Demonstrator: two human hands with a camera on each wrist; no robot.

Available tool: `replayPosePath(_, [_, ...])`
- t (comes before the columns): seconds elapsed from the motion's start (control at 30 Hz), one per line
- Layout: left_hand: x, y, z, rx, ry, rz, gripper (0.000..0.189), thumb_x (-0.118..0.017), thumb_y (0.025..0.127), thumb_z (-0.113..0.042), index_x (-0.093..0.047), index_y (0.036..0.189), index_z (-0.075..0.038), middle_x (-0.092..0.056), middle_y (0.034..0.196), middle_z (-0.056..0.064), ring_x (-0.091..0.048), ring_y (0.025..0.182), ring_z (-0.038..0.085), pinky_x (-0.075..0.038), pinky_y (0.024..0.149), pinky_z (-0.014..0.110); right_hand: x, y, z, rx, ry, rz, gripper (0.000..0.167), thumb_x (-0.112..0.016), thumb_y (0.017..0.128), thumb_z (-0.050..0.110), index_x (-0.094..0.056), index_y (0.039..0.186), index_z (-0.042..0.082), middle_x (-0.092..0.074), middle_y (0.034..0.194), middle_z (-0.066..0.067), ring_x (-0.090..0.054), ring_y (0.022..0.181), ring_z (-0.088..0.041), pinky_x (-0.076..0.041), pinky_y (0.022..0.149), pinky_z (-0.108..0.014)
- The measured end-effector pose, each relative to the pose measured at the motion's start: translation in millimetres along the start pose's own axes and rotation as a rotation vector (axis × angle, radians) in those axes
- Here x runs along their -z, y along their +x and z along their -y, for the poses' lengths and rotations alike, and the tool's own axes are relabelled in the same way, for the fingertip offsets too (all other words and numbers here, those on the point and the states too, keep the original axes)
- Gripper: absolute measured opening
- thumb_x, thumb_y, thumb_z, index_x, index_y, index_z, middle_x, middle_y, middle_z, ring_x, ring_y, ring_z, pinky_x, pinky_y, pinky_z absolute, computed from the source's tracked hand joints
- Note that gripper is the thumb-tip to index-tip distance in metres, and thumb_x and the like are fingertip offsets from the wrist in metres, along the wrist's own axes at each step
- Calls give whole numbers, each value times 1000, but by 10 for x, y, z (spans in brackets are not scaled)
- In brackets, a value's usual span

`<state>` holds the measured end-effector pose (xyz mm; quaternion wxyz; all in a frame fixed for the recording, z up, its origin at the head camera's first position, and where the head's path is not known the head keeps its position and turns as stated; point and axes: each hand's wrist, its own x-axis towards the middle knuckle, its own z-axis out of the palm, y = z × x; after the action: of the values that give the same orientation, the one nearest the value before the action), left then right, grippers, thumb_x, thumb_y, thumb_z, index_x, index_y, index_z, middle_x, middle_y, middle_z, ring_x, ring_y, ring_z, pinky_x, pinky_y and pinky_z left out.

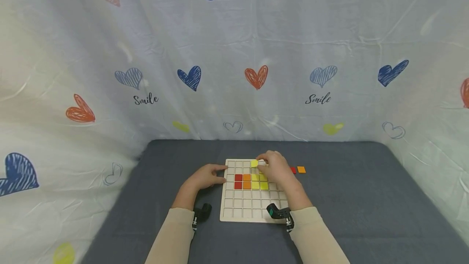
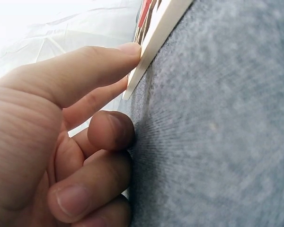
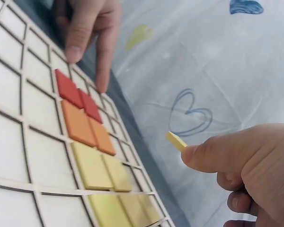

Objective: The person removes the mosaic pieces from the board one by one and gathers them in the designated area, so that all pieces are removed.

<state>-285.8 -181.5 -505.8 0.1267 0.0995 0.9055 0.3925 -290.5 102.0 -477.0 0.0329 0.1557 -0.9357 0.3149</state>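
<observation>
A pale wooden grid board lies on the table, with red tiles, orange tiles and yellow tiles set in its cells in side-by-side columns. Above the board's far part, my right hand pinches a yellow tile between thumb and fingers, lifted off the grid in the right wrist view. My left hand touches the board's left edge with thumb and index finger, while its other fingers bend below, as the left wrist view shows. Part of the grid is hidden under my right hand.
To the right of the board lie a loose red tile, partly behind my right hand, and a loose orange tile. A dark grey cloth covers the table. Behind it hangs a pale curtain printed with hearts.
</observation>
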Motion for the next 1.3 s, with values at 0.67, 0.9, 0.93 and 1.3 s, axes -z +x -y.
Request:
replayPosePath(0.67, [-16,10,6,29,2,-19,55,-83,88,-24,-66,141,-18,-49,58,1,-44,50,15,-36,48,30,603,-168,6,22,96,-116,32,-73,97,16,-72,129,9,-52,90,-3,-43,88,-25,-37,73,-44])
replayPosePath(0.9, [-13,15,10,26,-6,-18,56,-83,88,-24,-66,141,-18,-47,57,0,-43,49,15,-35,49,30,760,-220,-127,18,112,-141,34,-69,100,14,-68,133,5,-44,89,-6,-41,89,-26,-35,73,-46])
replayPosePath(0.93, [-13,17,11,24,-5,-19,56,-83,88,-24,-66,141,-18,-47,57,0,-43,49,15,-35,49,30,781,-228,-151,18,115,-145,34,-69,100,14,-68,133,4,-43,89,-6,-40,88,-26,-37,76,-47])
replayPosePath(1.3, [-25,22,24,18,-5,-26,55,-83,89,-23,-66,141,-18,-48,57,0,-44,50,15,-35,49,30,1004,-336,-420,-76,114,-164,35,-64,103,13,-64,137,4,-45,98,-10,-41,93,-28,-34,72,-45])
